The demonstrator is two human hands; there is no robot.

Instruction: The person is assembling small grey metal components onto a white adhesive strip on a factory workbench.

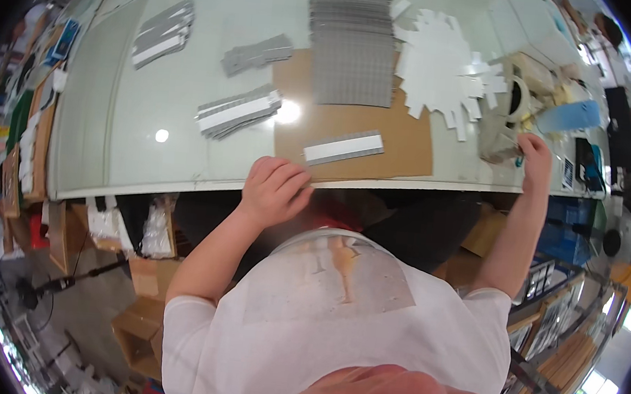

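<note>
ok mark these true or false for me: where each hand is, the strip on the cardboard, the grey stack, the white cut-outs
1. The left hand rests curled at the table's near edge. True.
2. The right hand lies on the brown cardboard sheet. False: it reaches to the tape dispenser at the right end of the table.
3. A single grey and white strip lies on the cardboard. True.
4. The stack of grey gridded sheets stands on the floor. False: it is on the table, overlapping the cardboard's far end.
5. The white cut-out pieces lie left of the grey stack. False: they lie right of it.
</note>
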